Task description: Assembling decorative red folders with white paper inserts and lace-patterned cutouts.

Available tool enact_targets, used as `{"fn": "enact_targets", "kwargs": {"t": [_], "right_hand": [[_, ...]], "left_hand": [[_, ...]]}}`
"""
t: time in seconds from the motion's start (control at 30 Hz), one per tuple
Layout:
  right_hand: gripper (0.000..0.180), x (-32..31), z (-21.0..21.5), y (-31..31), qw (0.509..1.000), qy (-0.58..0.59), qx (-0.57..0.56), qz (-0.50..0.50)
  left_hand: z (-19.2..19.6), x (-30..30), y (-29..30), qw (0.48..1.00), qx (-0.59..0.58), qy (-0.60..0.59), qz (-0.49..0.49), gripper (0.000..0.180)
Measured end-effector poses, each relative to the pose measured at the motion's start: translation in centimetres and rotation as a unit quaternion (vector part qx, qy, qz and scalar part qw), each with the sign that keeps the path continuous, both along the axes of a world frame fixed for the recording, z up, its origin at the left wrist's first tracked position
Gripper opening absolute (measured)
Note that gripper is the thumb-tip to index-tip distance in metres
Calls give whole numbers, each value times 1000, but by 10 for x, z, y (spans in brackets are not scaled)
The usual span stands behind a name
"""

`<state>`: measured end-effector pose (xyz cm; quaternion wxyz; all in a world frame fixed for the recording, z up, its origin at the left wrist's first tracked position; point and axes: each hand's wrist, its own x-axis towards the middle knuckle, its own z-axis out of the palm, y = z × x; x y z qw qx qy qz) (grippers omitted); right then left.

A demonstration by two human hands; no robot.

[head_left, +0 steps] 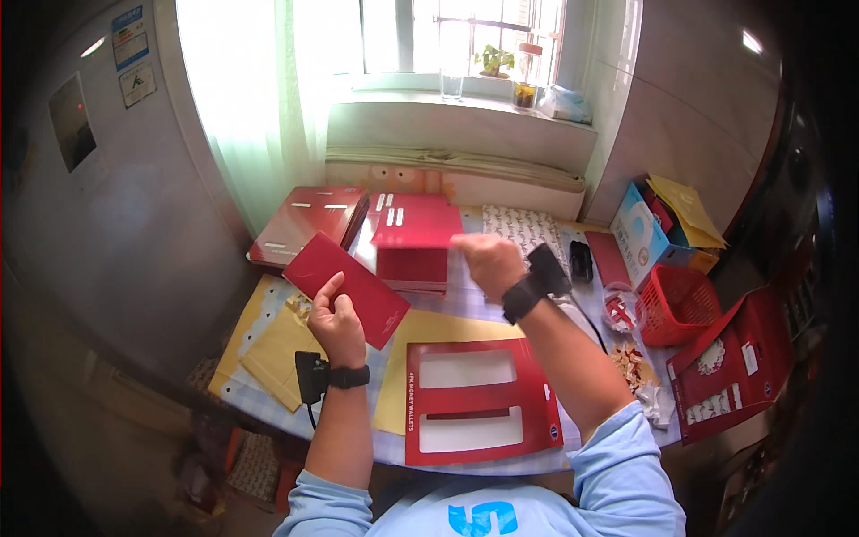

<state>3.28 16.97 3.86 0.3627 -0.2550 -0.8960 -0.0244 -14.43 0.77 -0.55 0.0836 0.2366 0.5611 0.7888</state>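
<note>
A: Where to begin, from the left?

B: Leave the glossy red pile (309,219) at the back alone, and note the yellow sheet (276,360) nearer the front of the counter (472,304). Then look to the left hand (338,324).

A: How to read the fingers there?

B: As clamped on the flat red piece (362,291), with the index finger laid over its face.

A: And where to find that piece exactly?

B: In the left hand, seemingly raised over the counter, in front of the glossy red pile and to the left of the red stack (419,234). See it slanting, from upper left down to lower right.

A: How to handle it well?

B: Best, by the look of it, to pinch lightly near the edge so as not to crease it. Better to turn the wrist than to bend the piece, and wiser to steer its corner clear of the red stack.

A: Anything on the near side?

B: Mind the windowed red sheet (474,398), flat between the forearms; avoid dragging a sleeve over it.

A: And farther right?

B: Find the right hand (492,267) just beside the red stack. Impossible to say about the fingers: curled, with tips partly hidden, perhaps touching the stack's edge. Worth steadying the stack gently, not pushing. Beyond that, watch the elbow around the red basket (662,309) and the opened red box (761,349).
</note>
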Motion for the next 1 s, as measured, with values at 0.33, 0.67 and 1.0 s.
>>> {"fn": "enact_targets", "kwargs": {"t": [0.33,0.67,1.0], "right_hand": [[20,115,82,-12,808,394,-406,165],[7,158,26,-21,536,540,-582,287],[27,142,2,-47,495,585,-599,232]], "left_hand": [[-1,20,1,940,101,-55,-320,36],[1,34,6,884,72,-133,-443,40],[25,71,-8,882,-60,-81,-460,24]]}}
